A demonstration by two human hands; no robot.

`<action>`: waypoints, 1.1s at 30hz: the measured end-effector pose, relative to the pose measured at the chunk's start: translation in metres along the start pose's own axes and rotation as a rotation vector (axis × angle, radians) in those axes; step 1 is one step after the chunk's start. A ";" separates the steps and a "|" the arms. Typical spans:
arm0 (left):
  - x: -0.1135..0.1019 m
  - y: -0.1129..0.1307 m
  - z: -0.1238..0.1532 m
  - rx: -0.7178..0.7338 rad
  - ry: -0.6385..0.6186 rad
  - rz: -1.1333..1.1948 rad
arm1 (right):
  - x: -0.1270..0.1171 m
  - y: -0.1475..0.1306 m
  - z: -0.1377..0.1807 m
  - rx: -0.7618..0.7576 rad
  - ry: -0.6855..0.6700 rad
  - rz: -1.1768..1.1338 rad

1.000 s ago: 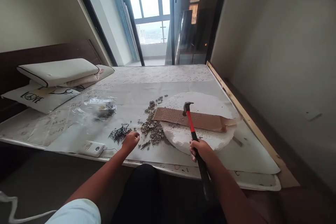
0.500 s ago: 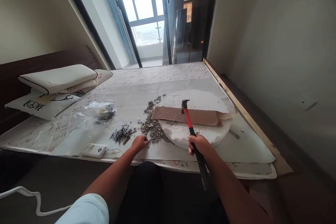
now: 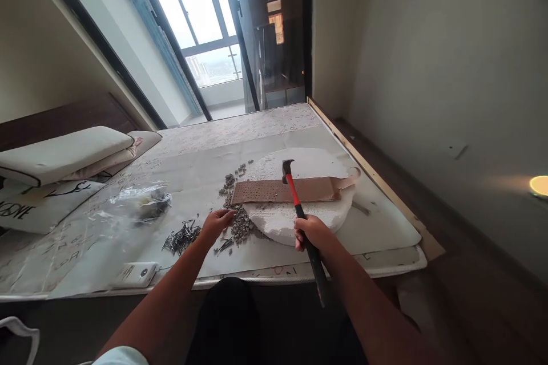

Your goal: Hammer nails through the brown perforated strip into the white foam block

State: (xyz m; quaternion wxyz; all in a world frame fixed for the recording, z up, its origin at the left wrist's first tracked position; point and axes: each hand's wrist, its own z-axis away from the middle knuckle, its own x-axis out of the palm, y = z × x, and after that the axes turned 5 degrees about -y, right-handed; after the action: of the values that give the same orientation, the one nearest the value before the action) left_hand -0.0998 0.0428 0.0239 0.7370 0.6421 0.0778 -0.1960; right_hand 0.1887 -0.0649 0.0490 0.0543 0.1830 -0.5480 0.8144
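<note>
My right hand (image 3: 311, 231) grips the black lower handle of a claw hammer (image 3: 293, 191). The hammer's dark head is over a brown strip with rows of small holes (image 3: 257, 191). Under the strip is a round white slab (image 3: 274, 227) with a rough front edge. My left hand (image 3: 217, 223) is closed in a pinch near the strip's left end, above grey rubble (image 3: 243, 228). Whatever its fingertips hold, if anything, is too small to make out. A heap of nails (image 3: 182, 238) lies left of that hand, and a few more nails (image 3: 223, 246) lie just in front of it.
A clear plastic bag (image 3: 149, 205) with dark contents and a white device (image 3: 136, 275) with a thin cable lie to the left. Grey sheeting (image 3: 192, 177) covers part of the mattress. Pillows (image 3: 68, 151) are at the far left, and a wooden board (image 3: 363, 168) edges the right.
My left hand has moved forward from the front of the rubble to beside the strip's left end. The whole view has swung right. My right hand still holds the hammer over the strip.
</note>
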 end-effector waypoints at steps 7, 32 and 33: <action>0.082 0.048 -0.053 0.172 -0.036 -0.126 | -0.002 -0.007 0.003 -0.046 0.009 -0.018; 0.129 0.036 -0.101 0.419 0.054 -0.713 | -0.006 -0.015 0.002 -0.014 0.005 -0.024; 0.129 0.036 -0.101 0.425 0.056 -0.717 | -0.006 -0.014 0.002 -0.012 0.004 -0.029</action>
State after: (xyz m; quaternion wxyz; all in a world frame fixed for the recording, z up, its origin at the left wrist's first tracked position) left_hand 0.0456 0.1209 -0.0072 0.4707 0.7172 0.2743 -0.4345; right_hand 0.1988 -0.0605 0.0601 0.0683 0.1889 -0.5500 0.8107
